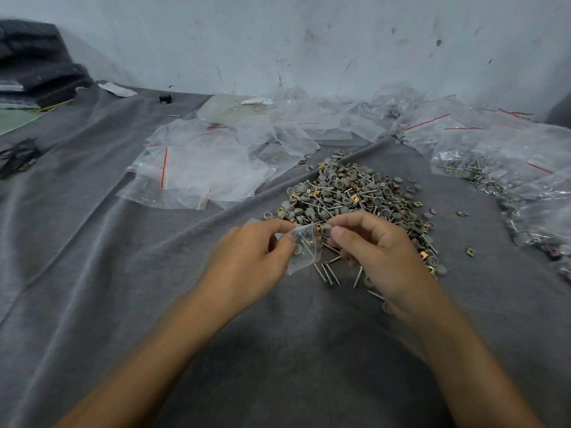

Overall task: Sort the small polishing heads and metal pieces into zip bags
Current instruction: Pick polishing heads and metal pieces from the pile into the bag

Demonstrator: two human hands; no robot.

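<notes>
Grey cloth [278, 350], creased into long folds, covers the surface under my bare forearms. Just beyond them, my left hand [247, 257] and right hand [380, 251] hold one small clear zip bag [304, 248] between them. Each hand pinches a top corner with thumb and forefinger, and the other fingers are curled. Inside the bag I can make out a thin metal pin and a round grey head. A few loose pins [327, 273] lie on the cloth just below the bag.

Behind my hands sits the main pile [349, 193] of round grey polishing heads, metal pins and small brass-coloured square pieces, all mixed together. Left of the pile, flat empty zip bags [197, 168] with red seal lines overlap one another. To the right, filled bags [494, 168] hold similar parts.

Farther back, faint reddish marks on one bag [244, 108] are too blurred to read. A small black object [165, 98] lies near the far edge, and a dark stack [37, 63] sits far left. A scuffed pale wall [309, 41] closes the scene.
</notes>
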